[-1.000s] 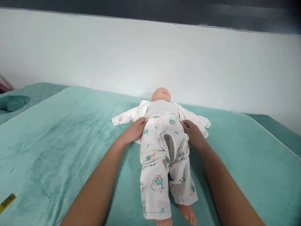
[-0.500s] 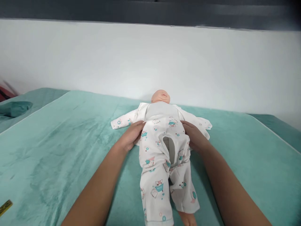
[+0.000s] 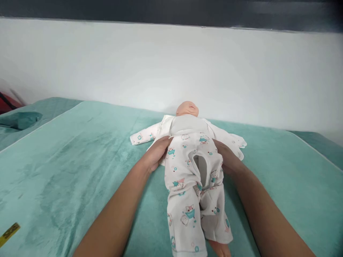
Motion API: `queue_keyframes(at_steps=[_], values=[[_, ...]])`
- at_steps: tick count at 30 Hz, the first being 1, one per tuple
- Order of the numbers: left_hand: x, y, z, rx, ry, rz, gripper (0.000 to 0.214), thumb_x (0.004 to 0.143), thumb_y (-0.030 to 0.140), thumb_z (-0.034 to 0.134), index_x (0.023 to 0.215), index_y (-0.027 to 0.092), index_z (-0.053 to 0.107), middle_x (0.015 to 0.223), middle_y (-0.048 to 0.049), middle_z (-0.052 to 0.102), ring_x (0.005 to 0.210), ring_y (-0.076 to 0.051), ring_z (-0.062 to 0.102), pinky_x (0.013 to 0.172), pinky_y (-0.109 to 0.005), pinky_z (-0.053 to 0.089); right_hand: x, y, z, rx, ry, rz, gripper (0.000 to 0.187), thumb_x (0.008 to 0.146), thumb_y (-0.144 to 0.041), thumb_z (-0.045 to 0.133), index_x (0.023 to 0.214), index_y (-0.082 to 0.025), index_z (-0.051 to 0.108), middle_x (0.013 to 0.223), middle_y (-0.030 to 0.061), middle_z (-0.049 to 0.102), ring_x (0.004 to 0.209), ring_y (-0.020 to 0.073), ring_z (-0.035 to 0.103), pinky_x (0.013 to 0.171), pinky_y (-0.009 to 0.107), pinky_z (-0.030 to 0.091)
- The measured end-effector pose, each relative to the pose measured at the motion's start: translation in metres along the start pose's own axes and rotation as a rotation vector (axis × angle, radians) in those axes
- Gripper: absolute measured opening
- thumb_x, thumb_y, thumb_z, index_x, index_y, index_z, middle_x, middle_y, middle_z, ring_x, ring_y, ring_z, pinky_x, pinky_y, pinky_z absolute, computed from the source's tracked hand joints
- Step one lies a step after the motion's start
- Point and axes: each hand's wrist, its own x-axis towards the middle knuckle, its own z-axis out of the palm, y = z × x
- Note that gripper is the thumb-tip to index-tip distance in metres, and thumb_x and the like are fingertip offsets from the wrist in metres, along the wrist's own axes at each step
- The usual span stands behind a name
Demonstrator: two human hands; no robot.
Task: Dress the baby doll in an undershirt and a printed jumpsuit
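Note:
A baby doll (image 3: 187,107) lies on its back on a teal mat (image 3: 66,160), head toward the wall. It wears white printed trousers (image 3: 191,185) with an open crotch slit, and an open white printed top (image 3: 146,135) is spread beneath it. My left hand (image 3: 157,152) grips the trousers' waist at the doll's left-of-frame hip, fingers curled into the cloth. My right hand (image 3: 227,157) holds the waist on the other side, its fingertips tucked under the fabric. A bare doll foot (image 3: 218,248) pokes out of one leg at the bottom edge.
A white wall (image 3: 171,67) rises just behind the doll's head. A folded teal cloth (image 3: 20,119) lies at the far left beside a red object (image 3: 6,101). A yellow tape strip (image 3: 9,232) lies on the mat at the lower left.
Both hands stay on the trousers' waist and have slid slightly up along the doll's hips. The doll and the view have shifted a little to the right.

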Motion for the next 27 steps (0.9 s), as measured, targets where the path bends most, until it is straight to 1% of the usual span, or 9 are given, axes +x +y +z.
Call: queue_keyframes(at_steps=[4,7,10,14,17,19,21,24,27], values=[[0.001,-0.001,-0.001,-0.065,0.005,-0.005,0.03,0.07,0.04,0.073,0.086,0.016,0.067,0.079,-0.003,0.069,0.074,-0.018,0.062,0.067,-0.029,0.046,0.004,0.008,0.0,0.088,0.056,0.041,0.034,0.073,-0.034,0.072,0.105,-0.023,0.07,0.109,0.0055,0.073,0.096,0.0269,0.067,0.077,0.035,0.053],[0.003,-0.005,0.002,-0.158,0.056,-0.008,0.028,0.068,0.038,0.074,0.084,0.015,0.068,0.077,-0.0027,0.068,0.073,-0.018,0.061,0.067,-0.029,0.046,0.007,0.014,-0.001,0.121,0.059,-0.004,0.043,0.065,-0.027,0.076,0.108,-0.025,0.069,0.11,0.0047,0.073,0.097,0.0285,0.067,0.078,0.037,0.054],[0.002,-0.007,0.007,-0.242,0.119,-0.026,0.027,0.067,0.035,0.074,0.083,0.015,0.067,0.077,-0.0025,0.067,0.071,-0.017,0.06,0.067,-0.029,0.047,0.006,0.013,-0.001,0.131,0.042,-0.054,0.044,0.068,-0.026,0.073,0.111,-0.028,0.069,0.119,0.0042,0.07,0.105,0.0293,0.065,0.085,0.04,0.054],[0.002,-0.006,0.009,-0.264,0.142,0.063,0.026,0.068,0.035,0.073,0.082,0.016,0.063,0.079,-0.0008,0.064,0.072,-0.016,0.058,0.068,-0.028,0.045,0.008,0.012,-0.004,0.095,0.04,-0.022,0.045,0.064,-0.023,0.072,0.109,-0.029,0.071,0.115,0.0035,0.072,0.106,0.0305,0.065,0.085,0.041,0.055],[0.007,-0.006,0.006,-0.095,0.183,0.142,0.021,0.076,0.037,0.067,0.077,0.018,0.058,0.074,0.0017,0.057,0.068,-0.014,0.052,0.064,-0.026,0.041,0.011,0.014,-0.01,0.123,-0.005,0.046,0.048,0.062,-0.023,0.071,0.109,-0.029,0.071,0.104,0.0036,0.075,0.098,0.0318,0.068,0.078,0.042,0.056],[0.013,-0.007,0.003,0.093,0.277,0.21,0.019,0.081,0.035,0.061,0.074,0.018,0.054,0.07,0.003,0.052,0.066,-0.012,0.047,0.063,-0.025,0.039,0.011,0.014,-0.013,0.144,-0.032,0.071,0.046,0.064,-0.023,0.07,0.11,-0.028,0.07,0.1,0.0036,0.076,0.094,0.0307,0.069,0.076,0.042,0.056],[0.018,-0.008,-0.001,0.267,0.341,0.316,0.014,0.083,0.031,0.059,0.078,0.019,0.054,0.073,0.0026,0.052,0.07,-0.013,0.048,0.066,-0.025,0.039,0.011,0.015,-0.014,0.119,-0.02,0.067,0.042,0.067,-0.025,0.069,0.109,-0.026,0.07,0.1,0.0043,0.075,0.091,0.029,0.069,0.075,0.04,0.055],[0.023,-0.009,-0.007,0.464,0.322,0.489,0.009,0.085,0.027,0.057,0.088,0.019,0.058,0.087,-0.0007,0.058,0.083,-0.015,0.053,0.078,-0.027,0.042,0.008,0.017,-0.014,-0.052,0.089,-0.014,0.036,0.074,-0.029,0.067,0.109,-0.023,0.066,0.106,0.006,0.073,0.094,0.0268,0.067,0.081,0.041,0.053],[0.024,-0.009,-0.011,0.623,0.283,0.586,0.009,0.087,0.028,0.053,0.082,0.02,0.056,0.096,-0.0037,0.061,0.091,-0.018,0.055,0.085,-0.03,0.042,0.004,0.021,-0.013,-0.314,0.249,-0.209,0.035,0.079,-0.03,0.063,0.113,-0.024,0.062,0.115,0.0077,0.068,0.103,0.0254,0.063,0.089,0.042,0.05]])
